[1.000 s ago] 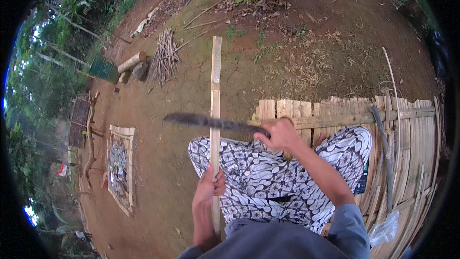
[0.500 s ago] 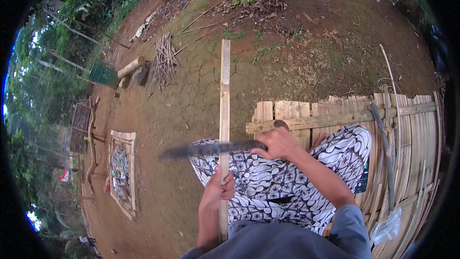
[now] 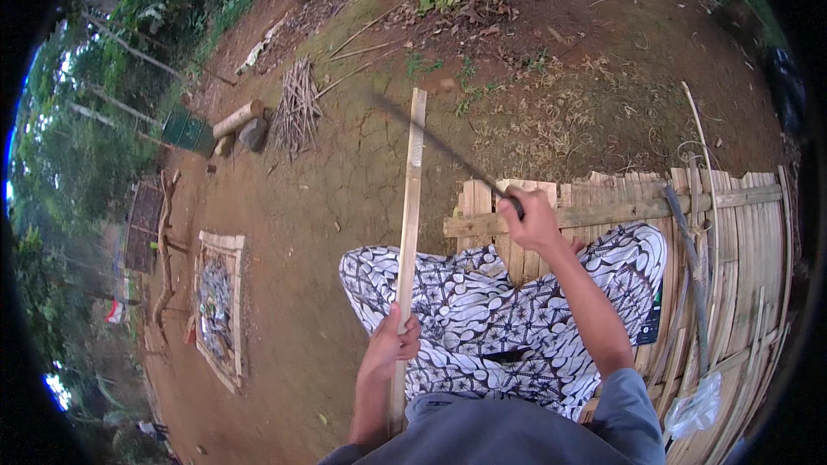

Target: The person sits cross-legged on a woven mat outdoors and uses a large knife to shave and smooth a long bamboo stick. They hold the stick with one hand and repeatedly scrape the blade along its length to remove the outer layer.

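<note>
My left hand [image 3: 392,346] is closed round the lower part of a long bamboo strip [image 3: 409,215], which points away from me over my lap. In my right hand [image 3: 532,226] is the handle of a machete [image 3: 452,153]. Its dark, narrow-looking blade slants up and to the left, crossing the strip's far end in view. Whether blade and strip touch, I cannot tell. Patterned cloth [image 3: 482,319] covers my crossed legs under both hands.
To my right, a bamboo slat platform [image 3: 741,275] carries a grey-blue pole [image 3: 689,241] and a clear plastic bag [image 3: 694,406]. A stick pile [image 3: 297,108] lies far left, near a green drum [image 3: 187,133]. Left stands a framed bed [image 3: 242,310] of litter.
My right hand has risen slightly and moved right, swinging the machete from level across the strip's lower part up toward its far end. The strip's far end has tipped slightly right.
</note>
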A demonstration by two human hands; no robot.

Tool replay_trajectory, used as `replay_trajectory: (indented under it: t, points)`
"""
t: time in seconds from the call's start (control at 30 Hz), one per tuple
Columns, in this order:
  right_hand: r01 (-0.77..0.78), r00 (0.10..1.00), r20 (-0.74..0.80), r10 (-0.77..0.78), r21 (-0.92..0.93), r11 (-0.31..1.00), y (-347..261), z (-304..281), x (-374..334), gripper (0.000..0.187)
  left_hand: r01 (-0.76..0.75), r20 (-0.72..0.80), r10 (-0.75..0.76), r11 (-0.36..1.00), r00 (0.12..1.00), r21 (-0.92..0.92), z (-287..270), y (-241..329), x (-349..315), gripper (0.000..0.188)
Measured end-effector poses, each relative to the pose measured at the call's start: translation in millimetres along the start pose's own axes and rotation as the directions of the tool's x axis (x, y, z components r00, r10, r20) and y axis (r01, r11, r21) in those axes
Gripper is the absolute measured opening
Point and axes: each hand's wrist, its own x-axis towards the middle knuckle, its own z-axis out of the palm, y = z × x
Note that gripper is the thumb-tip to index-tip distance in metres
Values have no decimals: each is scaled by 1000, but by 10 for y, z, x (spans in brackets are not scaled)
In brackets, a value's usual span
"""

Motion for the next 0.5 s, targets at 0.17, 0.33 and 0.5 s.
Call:
replay_trajectory:
  t: [0.17, 0.33, 0.5]
  points:
    - [202, 964, 222, -146, -256, 945, -42, 201, -135, 45, -76, -66, 86, 987, 994, 138, 145, -6, 76, 49]
    - [462, 852, 391, -348, -247, 852, -293, 481, -351, 47, -79, -132, 103, 981, 986, 175, 192, -8, 94, 48]
    - [58, 939, 343, -22, -94, 994, 291, 554, -151, 51, -153, -239, 291, 871, 926, 466, 138, -176, -47, 50]
